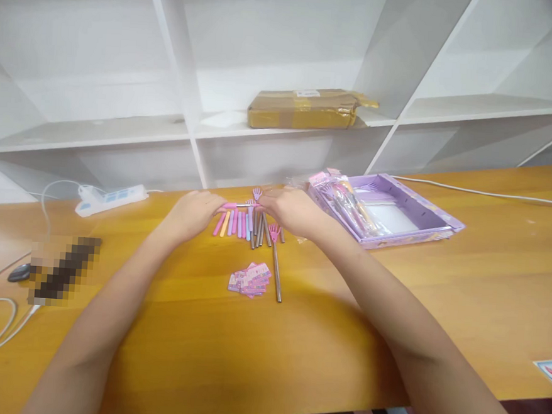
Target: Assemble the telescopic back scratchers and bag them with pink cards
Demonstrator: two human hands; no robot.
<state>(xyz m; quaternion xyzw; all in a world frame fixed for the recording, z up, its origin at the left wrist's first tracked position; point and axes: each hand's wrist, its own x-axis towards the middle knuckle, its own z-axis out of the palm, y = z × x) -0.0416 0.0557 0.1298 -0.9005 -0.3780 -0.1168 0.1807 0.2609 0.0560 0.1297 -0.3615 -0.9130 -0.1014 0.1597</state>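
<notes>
A back scratcher with a pink handle (230,206) and a thin metal rod spans the gap between my hands. My left hand (195,213) is closed around its handle end. At the other end, the fingers of my right hand (292,209) pinch it near its pink head. Below lie loose coloured handles (232,223) in a row, with metal rods (259,234) beside them. A purple hand-shaped head (257,194) shows just behind. Nearer me rests a handleless scratcher with a pink head (274,233), next to a fanned pile of printed cards (251,279).
To the right stands an open purple box (430,202), with bagged back scratchers (352,203) over its left side. A power strip (113,200), a mouse (20,272) and white cables occupy the left. Shelving behind the table holds a taped cardboard box (304,111).
</notes>
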